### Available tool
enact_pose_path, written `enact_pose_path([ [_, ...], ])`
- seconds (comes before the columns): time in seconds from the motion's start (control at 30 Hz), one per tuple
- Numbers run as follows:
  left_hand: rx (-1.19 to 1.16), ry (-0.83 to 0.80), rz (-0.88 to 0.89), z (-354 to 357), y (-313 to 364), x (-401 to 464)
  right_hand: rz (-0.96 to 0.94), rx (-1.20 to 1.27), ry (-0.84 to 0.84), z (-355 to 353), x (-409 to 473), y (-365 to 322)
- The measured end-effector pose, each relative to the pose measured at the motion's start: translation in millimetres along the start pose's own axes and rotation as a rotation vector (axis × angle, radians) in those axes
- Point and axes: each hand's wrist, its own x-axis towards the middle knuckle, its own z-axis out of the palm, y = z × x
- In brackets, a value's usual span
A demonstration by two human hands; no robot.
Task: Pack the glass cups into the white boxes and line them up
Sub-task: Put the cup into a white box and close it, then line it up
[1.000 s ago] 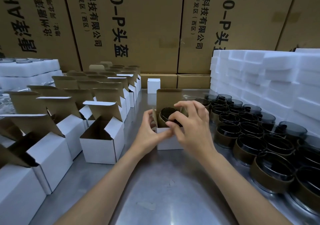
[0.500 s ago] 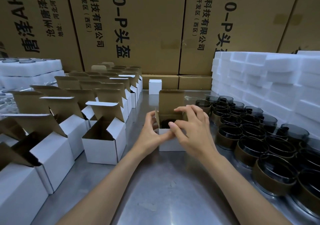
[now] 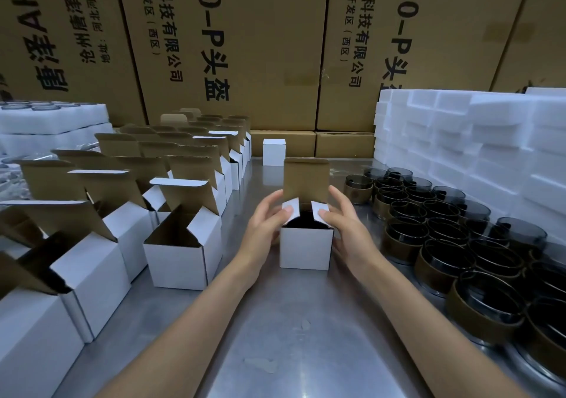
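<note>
A white box [image 3: 306,247] stands on the steel table [image 3: 294,330] in the middle, its brown lid flap [image 3: 306,180] upright. A glass cup sits inside and shows only as a dark interior. My left hand [image 3: 265,226] holds the box's left side with its thumb on the left side flap. My right hand [image 3: 347,224] holds the right side with its thumb on the right side flap. Both small flaps tilt inward over the opening. Several dark glass cups [image 3: 453,244] with brown sleeves stand to the right.
Rows of open white boxes [image 3: 183,247] fill the left side. One closed white box [image 3: 274,151] stands at the back. White foam stacks rise at the right [image 3: 474,152] and far left [image 3: 52,119]. Large brown cartons [image 3: 245,45] wall off the back.
The cup went from my right hand down into the box. My right hand left the opening, and both thumbs now fold the two side flaps inward.
</note>
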Motion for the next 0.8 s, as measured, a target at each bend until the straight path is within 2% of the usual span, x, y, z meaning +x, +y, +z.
enact_pose_path([
  [0.27,-0.066,0.01,-0.025,5,8,-3,-0.059,-0.075,0.026,2,-3,-2],
  [0.43,-0.14,-0.068,-0.035,2,10,-6,-0.075,-0.014,0.025,3,-6,-1],
  [0.5,-0.075,-0.083,0.042,3,9,-9,-0.098,-0.018,0.024,4,-7,0],
  [0.6,0.153,-0.101,0.223,8,5,-13,-0.128,-0.076,0.005,6,-7,4],
  [0.8,0.245,0.025,0.274,9,0,-8,-0.249,-0.2,0.042,7,-8,8],
])
